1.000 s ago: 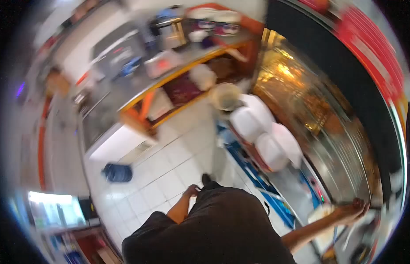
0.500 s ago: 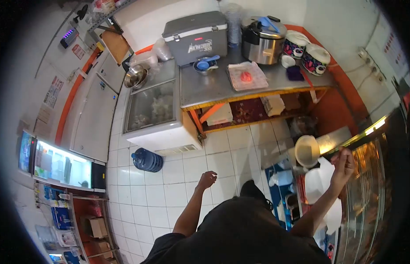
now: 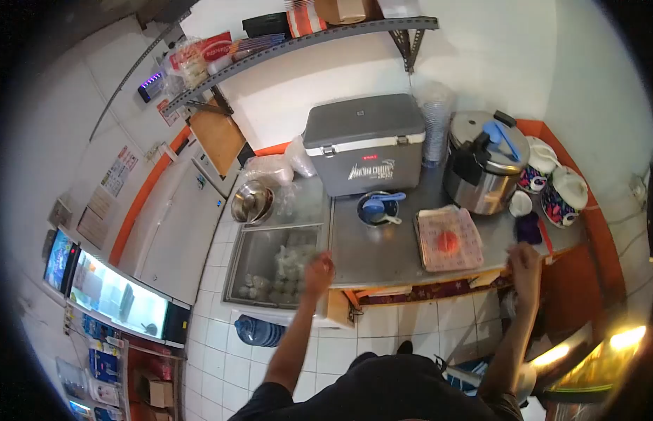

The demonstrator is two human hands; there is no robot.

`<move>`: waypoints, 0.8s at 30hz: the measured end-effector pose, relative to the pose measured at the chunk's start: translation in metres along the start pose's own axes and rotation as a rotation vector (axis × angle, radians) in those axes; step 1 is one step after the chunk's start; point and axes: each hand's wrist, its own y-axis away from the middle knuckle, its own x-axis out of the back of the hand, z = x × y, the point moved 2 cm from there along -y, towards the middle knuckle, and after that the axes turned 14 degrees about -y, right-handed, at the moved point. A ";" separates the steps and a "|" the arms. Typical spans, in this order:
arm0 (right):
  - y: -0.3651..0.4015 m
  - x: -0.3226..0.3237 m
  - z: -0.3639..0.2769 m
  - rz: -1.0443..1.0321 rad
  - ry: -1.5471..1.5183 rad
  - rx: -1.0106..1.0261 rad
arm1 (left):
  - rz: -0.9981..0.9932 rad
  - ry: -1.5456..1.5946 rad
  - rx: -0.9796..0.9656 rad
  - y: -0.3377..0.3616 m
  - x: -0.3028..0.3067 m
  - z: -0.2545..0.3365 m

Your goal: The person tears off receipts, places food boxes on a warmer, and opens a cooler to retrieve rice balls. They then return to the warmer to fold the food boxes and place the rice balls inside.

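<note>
At eleven o'clock, the left hand point(image 3: 319, 272) is near the freezer point(image 3: 338, 310); at one, the right point(image 3: 525, 261), near the worktop point(image 3: 382, 259) edge and purple cloth point(image 3: 528, 228). I cannot tell either grip.

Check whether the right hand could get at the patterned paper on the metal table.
Probably yes: the right hand seems empty and hovers by the front edge of the metal table, just right of the patterned paper, with nothing tall between them.
</note>
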 end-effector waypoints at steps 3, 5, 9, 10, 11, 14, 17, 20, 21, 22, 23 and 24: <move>-0.094 -0.087 0.066 -0.377 -0.174 -0.054 | 0.146 -0.293 -0.101 -0.136 0.014 -0.001; -0.154 -0.161 0.100 -0.478 -0.155 -0.136 | 0.153 -0.279 -0.149 -0.220 0.032 0.038; -0.303 -0.270 0.185 -0.385 0.008 -0.190 | 0.170 -0.459 -0.321 -0.348 -0.005 0.067; -0.332 -0.283 0.206 -0.356 0.099 -0.177 | 0.026 -0.547 -0.305 -0.377 -0.023 0.062; -0.360 -0.295 0.227 -0.327 0.191 -0.167 | 0.023 -0.518 -0.296 -0.394 -0.037 0.059; -0.404 -0.335 0.245 -0.079 0.138 -0.087 | 0.081 -0.649 -0.448 -0.433 -0.061 0.056; -0.389 -0.358 0.260 0.180 0.155 0.085 | 0.104 -0.655 -0.548 -0.440 -0.054 0.055; -0.383 -0.363 0.188 0.239 0.033 -0.181 | 0.296 -0.613 -0.663 -0.451 -0.044 0.059; -0.392 -0.360 0.175 0.246 -0.207 -0.148 | 0.282 -0.609 -0.660 -0.460 -0.035 0.066; -0.404 -0.358 0.166 0.255 -0.449 -0.111 | 0.348 -0.633 -0.635 -0.473 -0.020 0.076; -0.411 -0.360 0.161 0.263 -0.563 -0.101 | 0.406 -0.656 -0.608 -0.484 -0.005 0.085; -0.418 -0.363 0.156 0.270 -0.677 -0.090 | 0.450 -0.631 -0.611 -0.502 0.008 0.093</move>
